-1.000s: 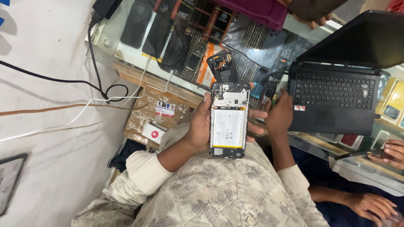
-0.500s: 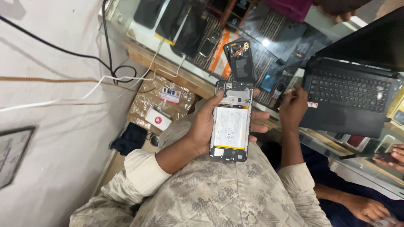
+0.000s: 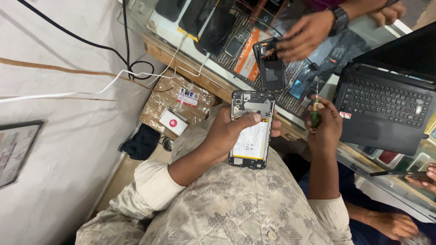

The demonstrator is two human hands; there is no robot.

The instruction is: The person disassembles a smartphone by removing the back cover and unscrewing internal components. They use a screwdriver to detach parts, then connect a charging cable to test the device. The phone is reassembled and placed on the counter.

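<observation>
My left hand grips an opened smartphone with its back cover off; the white battery and the circuit board at its top end show. My thumb lies across the phone just below the board. My right hand is closed around a green-handled screwdriver, held upright just right of the phone and apart from it. Above, another person's hand with a wristwatch holds a dark phone back cover over the glass counter.
A black laptop stands open on the glass counter at the right. Phones lie under the glass. A taped cardboard box with a small white box sits at the left. Cables run along the wall. Other people's hands show lower right.
The view has shifted. My right hand came away from the laptop's edge and now holds the screwdriver upright. Another person's hand has reached in and taken hold of the dark back cover.
</observation>
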